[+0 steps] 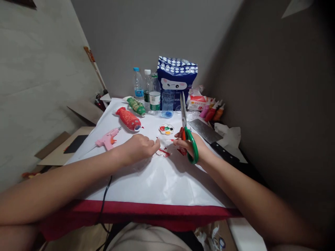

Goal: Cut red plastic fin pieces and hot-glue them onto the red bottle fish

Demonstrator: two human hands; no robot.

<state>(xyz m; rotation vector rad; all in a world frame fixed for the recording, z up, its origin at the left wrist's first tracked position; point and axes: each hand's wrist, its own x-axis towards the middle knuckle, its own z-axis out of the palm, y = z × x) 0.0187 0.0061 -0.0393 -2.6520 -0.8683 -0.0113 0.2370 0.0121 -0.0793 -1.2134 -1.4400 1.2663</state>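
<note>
My right hand [192, 146] holds green-handled scissors [193, 146], their metal blades pointing up and away from me. Its thumb and finger also pinch the end of a thin, pale piece with red on it [171, 140]. My left hand [143, 148] is closed in a pinch at the other side of this piece; what its fingertips grip is too small to make out. Below the fingertips lies a scalloped, clear dish with red smears [163, 152]. Just beyond my hands is a flower-shaped palette [166, 129] with red, green, black and yellow paint.
Left are a pink glue gun [106, 139], a red fish [128, 119] and a green fish [136, 106]. Several plastic bottles [155, 96] and a blue bag [178, 71] stand behind. To the right lie a cleaver [205, 130], paint tubes [211, 111] and crumpled paper [227, 137].
</note>
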